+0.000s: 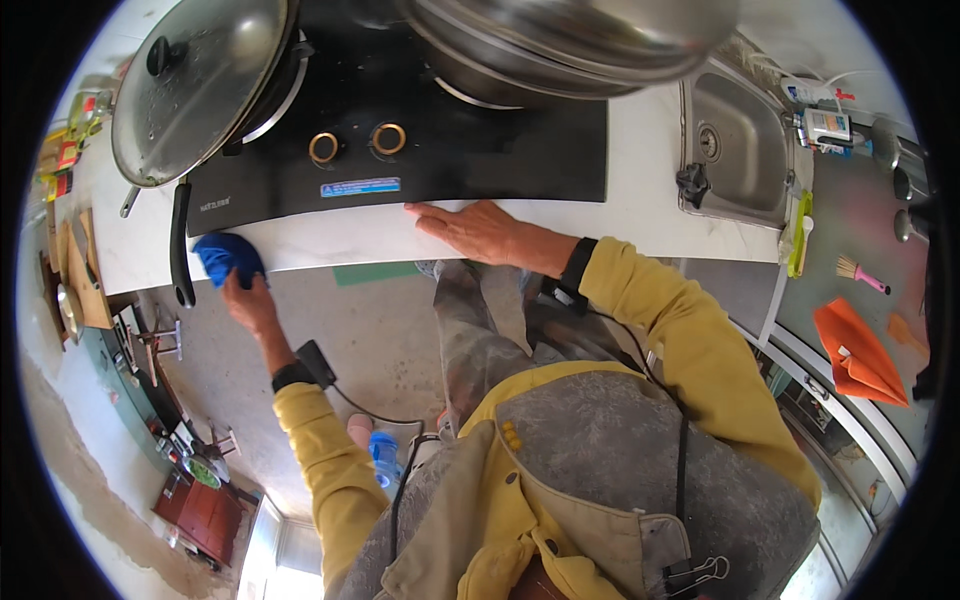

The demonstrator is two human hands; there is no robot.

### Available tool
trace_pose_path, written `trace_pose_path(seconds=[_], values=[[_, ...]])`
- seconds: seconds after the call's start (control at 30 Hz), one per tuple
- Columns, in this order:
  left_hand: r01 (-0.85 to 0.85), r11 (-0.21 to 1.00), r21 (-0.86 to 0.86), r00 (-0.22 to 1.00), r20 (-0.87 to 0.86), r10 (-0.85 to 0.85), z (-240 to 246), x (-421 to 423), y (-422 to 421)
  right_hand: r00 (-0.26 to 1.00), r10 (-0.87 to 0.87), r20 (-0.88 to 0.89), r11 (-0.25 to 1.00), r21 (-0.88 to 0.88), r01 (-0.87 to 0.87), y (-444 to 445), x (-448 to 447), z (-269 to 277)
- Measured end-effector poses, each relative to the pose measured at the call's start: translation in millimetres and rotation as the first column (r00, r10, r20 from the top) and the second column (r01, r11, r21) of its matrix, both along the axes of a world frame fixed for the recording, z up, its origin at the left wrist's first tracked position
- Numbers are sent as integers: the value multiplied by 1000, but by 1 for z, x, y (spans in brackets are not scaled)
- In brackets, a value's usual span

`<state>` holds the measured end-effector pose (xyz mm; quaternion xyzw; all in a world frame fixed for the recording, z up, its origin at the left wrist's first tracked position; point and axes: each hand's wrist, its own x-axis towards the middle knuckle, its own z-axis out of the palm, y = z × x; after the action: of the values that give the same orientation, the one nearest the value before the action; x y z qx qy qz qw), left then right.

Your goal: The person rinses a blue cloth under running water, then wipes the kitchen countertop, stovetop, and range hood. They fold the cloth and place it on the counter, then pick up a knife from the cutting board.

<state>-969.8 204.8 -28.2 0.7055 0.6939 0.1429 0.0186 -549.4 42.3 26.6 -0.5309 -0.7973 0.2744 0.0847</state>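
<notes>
My left hand [249,300] holds a bunched blue cloth [227,257] at the front left edge of the white countertop [330,238], close to the black handle [181,247] of a pan. Resting on the counter's front strip is my right hand [480,231], which holds nothing; its fingertips are by the front edge of the black gas stove [495,165]. Two gold-ringed knobs and a blue sticker are on the stove's top. A pan with a glass lid [202,82] stands on the left burner, and a large metal pot [570,45] on the right one.
Right of the stove is a steel sink [739,135] with a dark rag on its rim. Farther right lie a pink-handled brush [862,274] and an orange cloth [855,352]. Wooden cutting boards [79,262] stand at the far left. A cable hangs from each wrist.
</notes>
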Motion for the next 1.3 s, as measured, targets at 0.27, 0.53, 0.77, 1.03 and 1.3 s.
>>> trace_pose_path(seconds=[0.27,0.53,0.77,1.03,1.3], values=[[212,958,-194,977,22,-212,47,226,-133,949,-313,50,946,-69,316,-170,163,15],[566,649,-508,823,401,-403,74,478,-290,531,-729,-433,685,-449,574,-265,248,32],[754,268,-600,599,795,95,142,501,-321,67,-802,-593,575,-738,353,-220,253,52],[425,741,-520,550,798,245,176,436,-307,656,-674,-339,624,215,751,-42,325,24],[202,745,-636,508,718,476,165,348,-340,824,-510,245,781,534,324,-124,231,-22]])
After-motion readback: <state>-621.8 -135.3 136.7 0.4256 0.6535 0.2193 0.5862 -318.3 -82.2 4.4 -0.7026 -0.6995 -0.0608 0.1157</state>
